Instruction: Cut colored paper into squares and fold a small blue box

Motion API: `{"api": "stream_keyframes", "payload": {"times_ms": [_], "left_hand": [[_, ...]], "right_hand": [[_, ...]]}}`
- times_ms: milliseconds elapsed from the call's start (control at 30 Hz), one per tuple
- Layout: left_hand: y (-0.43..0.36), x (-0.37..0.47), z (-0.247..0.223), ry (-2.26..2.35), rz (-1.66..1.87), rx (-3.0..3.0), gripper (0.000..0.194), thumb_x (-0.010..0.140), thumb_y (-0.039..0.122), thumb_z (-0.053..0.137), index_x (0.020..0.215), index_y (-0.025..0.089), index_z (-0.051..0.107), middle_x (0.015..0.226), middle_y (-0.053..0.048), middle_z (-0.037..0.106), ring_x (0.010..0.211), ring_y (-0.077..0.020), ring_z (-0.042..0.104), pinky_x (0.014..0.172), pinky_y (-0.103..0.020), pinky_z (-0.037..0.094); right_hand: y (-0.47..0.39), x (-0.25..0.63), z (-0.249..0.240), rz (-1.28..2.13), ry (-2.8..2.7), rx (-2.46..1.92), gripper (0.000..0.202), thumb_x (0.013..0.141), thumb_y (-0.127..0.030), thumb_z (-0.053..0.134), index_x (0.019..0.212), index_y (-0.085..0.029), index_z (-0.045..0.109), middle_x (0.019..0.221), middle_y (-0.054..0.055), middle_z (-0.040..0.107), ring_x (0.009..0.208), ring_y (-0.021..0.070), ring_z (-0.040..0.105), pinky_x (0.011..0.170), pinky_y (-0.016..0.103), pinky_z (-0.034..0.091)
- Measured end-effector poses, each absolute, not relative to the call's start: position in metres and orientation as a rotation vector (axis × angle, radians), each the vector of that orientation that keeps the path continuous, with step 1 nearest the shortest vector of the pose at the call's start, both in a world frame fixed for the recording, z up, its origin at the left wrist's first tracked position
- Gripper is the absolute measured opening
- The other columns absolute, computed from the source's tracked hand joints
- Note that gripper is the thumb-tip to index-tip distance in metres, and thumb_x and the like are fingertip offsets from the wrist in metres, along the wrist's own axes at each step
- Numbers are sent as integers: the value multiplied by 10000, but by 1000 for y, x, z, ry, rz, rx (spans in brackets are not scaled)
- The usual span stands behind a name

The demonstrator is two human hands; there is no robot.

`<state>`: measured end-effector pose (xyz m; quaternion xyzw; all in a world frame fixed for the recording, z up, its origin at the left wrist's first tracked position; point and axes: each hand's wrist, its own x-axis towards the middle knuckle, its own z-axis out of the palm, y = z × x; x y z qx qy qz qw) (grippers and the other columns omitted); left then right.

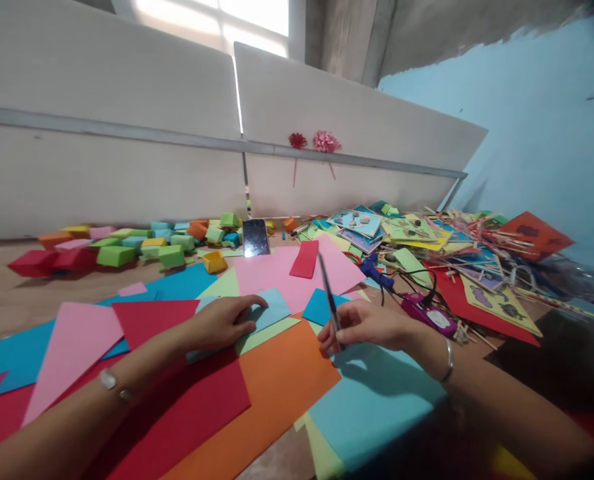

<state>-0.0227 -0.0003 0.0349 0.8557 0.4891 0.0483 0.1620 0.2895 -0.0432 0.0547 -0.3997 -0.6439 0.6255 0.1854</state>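
My left hand point(227, 321) lies palm down on a light blue paper piece point(275, 308), fingers loosely bent and the thumb apart, gripping nothing. In my right hand point(364, 325) a slim, dark, pen-like tool point(329, 293) is pinched between thumb and fingers, its long end slanting up and away. That hand is above a larger light blue sheet point(381, 387) and the corner of an orange sheet point(287, 373). A small blue piece point(321, 305) lies just beyond its fingers. Farther off, a red strip point(305, 259) rests on a pink sheet point(257, 273).
Several folded paper boxes point(117, 255) line the back left. A phone point(255, 238) leans near the panel point(127, 173). On the right are a blue glue gun point(377, 272), a purple power strip point(429, 315), cables, sticks and picture cards point(357, 220). Red sheets point(177, 400) spread at left.
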Motion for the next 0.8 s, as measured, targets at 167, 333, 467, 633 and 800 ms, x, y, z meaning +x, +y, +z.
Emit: {"api": "stream_keyframes", "payload": {"times_ms": [167,333,467,633,800], "left_hand": [[5,-28,29,1337,190,2386,449,814,396,485,1192,196,620,713,18,562,677,-185,550,618,-263,376],[11,-33,21,1326,246,2331,460,804,412,515,1207,223,630,700,29,559,664,-184,546,604,-268,351],[7,-25,18,1466,263,2270,384,849,482,500,1092,234,664,694,16,589,679,-195,569,602,-276,356],[-6,-10,11,1579,296,2513,325,911,389,489,1128,242,683,1037,-80,650,889,-239,630,686,-312,422],[-6,-11,5,1461,338,2530,360,952,406,433,1169,242,668,1127,-94,612,919,-224,645,724,-320,472]], "right_hand": [[-14,270,54,1359,-1794,-1360,293,702,-90,589,985,-167,596,881,40,689,808,160,675,737,292,523],[9,256,61,1021,-2047,-1334,392,727,-74,508,1101,-156,591,904,35,647,794,147,605,673,252,462],[15,257,44,738,-2240,-1380,258,899,-292,499,1044,-164,670,1029,86,704,930,208,636,798,314,486],[20,275,43,588,-2402,-1432,355,971,-253,436,1243,-208,658,1213,85,701,1127,218,629,938,325,456],[20,281,58,367,-2695,-1556,233,964,-216,498,1085,-190,696,1113,100,698,1028,243,632,793,304,428]]}}
